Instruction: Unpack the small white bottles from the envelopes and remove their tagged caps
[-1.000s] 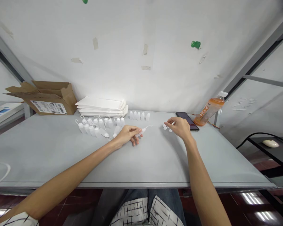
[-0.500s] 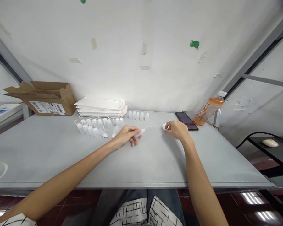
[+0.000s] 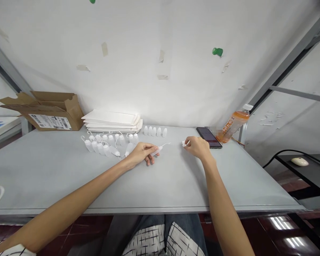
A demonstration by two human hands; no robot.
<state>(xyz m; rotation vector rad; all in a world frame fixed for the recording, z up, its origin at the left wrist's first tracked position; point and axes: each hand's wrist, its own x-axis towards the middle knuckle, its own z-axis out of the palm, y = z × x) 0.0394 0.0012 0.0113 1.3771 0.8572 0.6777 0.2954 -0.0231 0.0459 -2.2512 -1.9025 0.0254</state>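
My left hand [image 3: 140,153] is closed around a small translucent squeeze bottle [image 3: 156,151], tilted, with a thin white strand sticking out of its top to the right. Farther right, my right hand [image 3: 198,146] pinches small white caps [image 3: 184,143] close above the table; how many is hard to make out. Left of my left hand stands a cluster of similar squeeze bottles [image 3: 100,148], some with looped strands, a few lying tilted. Behind, near the wall, several plain small bottles [image 3: 154,132] without strands stand in a row.
An open cardboard box [image 3: 52,115] sits at the back left, beside a stack of white envelopes [image 3: 110,121]. At the right a phone [image 3: 209,137] lies flat, and an orange drink bottle [image 3: 234,124] leans next to it. The grey table [image 3: 149,188] ends before my lap.
The view has shifted slightly. My left hand keeps the squeeze bottle in nearly the same place. The right fingers have turned a little, and more of the white caps shows.
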